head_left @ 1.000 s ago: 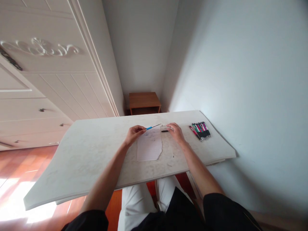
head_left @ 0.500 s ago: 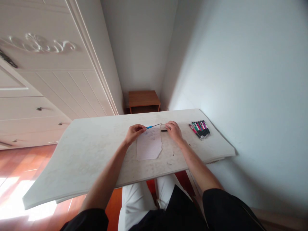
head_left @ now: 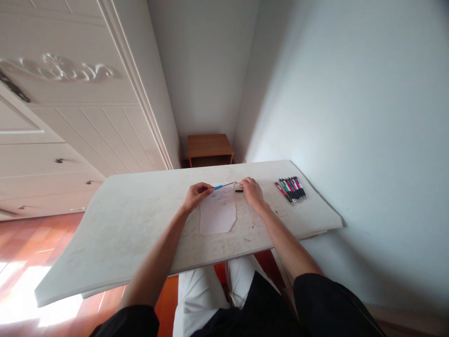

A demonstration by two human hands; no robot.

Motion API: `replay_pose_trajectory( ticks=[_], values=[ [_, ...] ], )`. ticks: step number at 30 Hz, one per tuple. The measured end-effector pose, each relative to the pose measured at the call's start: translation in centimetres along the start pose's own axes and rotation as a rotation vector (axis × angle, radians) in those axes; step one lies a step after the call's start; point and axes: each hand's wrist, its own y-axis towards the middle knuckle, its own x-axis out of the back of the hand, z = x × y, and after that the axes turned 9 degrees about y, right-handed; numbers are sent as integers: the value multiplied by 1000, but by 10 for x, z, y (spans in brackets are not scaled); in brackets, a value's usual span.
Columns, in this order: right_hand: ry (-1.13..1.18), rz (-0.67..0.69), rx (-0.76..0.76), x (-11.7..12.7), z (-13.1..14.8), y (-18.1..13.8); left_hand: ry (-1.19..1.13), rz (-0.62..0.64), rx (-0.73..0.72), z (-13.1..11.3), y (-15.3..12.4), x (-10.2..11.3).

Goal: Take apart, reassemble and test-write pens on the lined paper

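Note:
My left hand (head_left: 198,194) pinches a pen's blue barrel (head_left: 218,187) between thumb and fingers. A thin dark refill (head_left: 228,184) sticks out of the barrel and points right, its tip close to my right fingers. My right hand (head_left: 251,191) is closed in a pinch beside that tip; whatever it holds is too small to make out. Below the hands lies a torn sheet of lined paper (head_left: 218,216) with scribbles near its top. A short black pen part (head_left: 239,191) rests between the paper and my right hand.
Several click pens (head_left: 291,189) in mixed colours lie side by side on the right of the white table (head_left: 140,224). A wall (head_left: 368,140) borders the table's right end. Beyond its far edge stands a small brown wooden table (head_left: 210,145). White cabinets (head_left: 91,135) are at left.
My right hand has shifted very slightly, its fingers still near the refill tip. My left hand keeps its hold on the blue barrel. The view has tilted a little.

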Motion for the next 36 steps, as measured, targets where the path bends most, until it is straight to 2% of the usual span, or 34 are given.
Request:
replay_pose_trajectory(
  ticks=[4,9,14,23,36],
  values=[
    [159,-96,-8,8,2,-5,3,4,-8,0,0,1],
    [596,-273,-59,11,1,-14,17,-5,-20,3,2,1],
    [864,-319,-165,5,4,-24,50,4,-34,5,3,1],
    [829,-316,-56,-2,9,-26,79,28,-49,11,4,2],
    [803,-329,15,1,12,-27,125,42,-87,14,6,2]
  ],
)
